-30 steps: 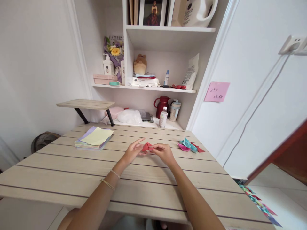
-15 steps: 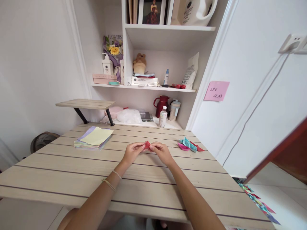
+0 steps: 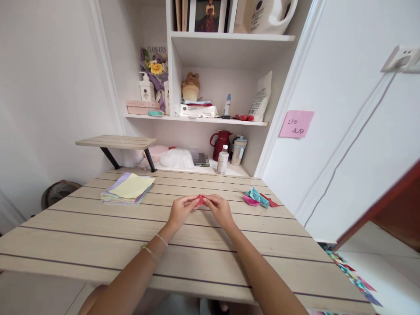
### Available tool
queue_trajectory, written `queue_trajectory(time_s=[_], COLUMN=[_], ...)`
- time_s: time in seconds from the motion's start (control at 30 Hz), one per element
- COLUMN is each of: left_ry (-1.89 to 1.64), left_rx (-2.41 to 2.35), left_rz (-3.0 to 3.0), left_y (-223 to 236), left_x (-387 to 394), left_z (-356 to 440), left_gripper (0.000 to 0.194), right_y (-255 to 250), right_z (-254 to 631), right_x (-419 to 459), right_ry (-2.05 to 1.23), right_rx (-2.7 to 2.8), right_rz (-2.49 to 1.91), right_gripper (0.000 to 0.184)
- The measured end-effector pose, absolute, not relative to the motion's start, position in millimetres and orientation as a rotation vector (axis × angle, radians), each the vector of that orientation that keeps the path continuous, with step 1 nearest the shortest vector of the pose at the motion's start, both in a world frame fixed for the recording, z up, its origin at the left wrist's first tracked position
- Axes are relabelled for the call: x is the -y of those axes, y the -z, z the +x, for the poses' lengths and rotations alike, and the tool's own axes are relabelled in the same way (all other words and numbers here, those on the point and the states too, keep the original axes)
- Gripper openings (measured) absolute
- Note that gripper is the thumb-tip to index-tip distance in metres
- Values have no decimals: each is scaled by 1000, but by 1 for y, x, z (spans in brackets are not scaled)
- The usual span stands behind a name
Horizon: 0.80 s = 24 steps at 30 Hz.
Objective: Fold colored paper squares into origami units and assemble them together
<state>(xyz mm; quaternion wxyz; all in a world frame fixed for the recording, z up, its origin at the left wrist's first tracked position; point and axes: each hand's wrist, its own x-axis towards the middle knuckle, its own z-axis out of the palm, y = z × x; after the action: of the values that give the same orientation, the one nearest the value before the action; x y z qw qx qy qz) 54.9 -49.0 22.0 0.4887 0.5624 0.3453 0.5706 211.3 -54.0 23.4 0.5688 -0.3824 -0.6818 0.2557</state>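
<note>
A small folded piece of red paper (image 3: 200,200) is pinched between my two hands, just above the middle of the table. My left hand (image 3: 180,210) grips its left side with thumb and fingertips. From the other side, my right hand (image 3: 219,207) holds it the same way, thumb and fingers close together. The fingertips hide part of the folds. Off to the right lie several folded paper boats (image 3: 257,197) in blue, pink and red. To the left is a stack of coloured paper sheets (image 3: 129,188), a pale yellow one on top.
The slatted wooden table (image 3: 183,258) spreads under both forearms. A small raised wooden stand (image 3: 116,141) is at the back left. Behind the table, a white bottle (image 3: 222,160), a red jug (image 3: 221,145) and a light tumbler (image 3: 239,151) stand on the lowest shelf.
My left fingers, spread beside the red paper a second ago, have closed on its left side. Both hands now pinch it, and its shape has become more compact.
</note>
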Motion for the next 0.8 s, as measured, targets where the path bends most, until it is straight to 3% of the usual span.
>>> queue_trajectory(time_s=[0.1, 0.2, 0.37, 0.47, 0.67, 0.8], left_ry=[-1442, -1389, -1311, -1347, -1323, -1291], left_rx=[-902, -891, -906, -937, -887, -863], left_rz=[1396, 1452, 1510, 1494, 1211, 1140], left_y=[-23, -24, -26, -27, -25, -26], left_x=[48, 48, 48, 46, 43, 44], left_z=[53, 51, 51, 50, 49, 49], left_gripper=[29, 36, 29, 24, 30, 30], right_y=[-22, -21, -23, -26, -31, -31], right_z=[209, 211, 216, 216, 216, 214], right_x=[53, 50, 51, 52, 52, 53], right_ry=[-687, -945, -1237, -1254, -1089, -1192], right_rx=[1586, 1518, 1359, 1289, 1340, 1332], right_rz=[-884, -854, -794, -804, -882, -862], right_gripper=[21, 24, 40, 45, 34, 44])
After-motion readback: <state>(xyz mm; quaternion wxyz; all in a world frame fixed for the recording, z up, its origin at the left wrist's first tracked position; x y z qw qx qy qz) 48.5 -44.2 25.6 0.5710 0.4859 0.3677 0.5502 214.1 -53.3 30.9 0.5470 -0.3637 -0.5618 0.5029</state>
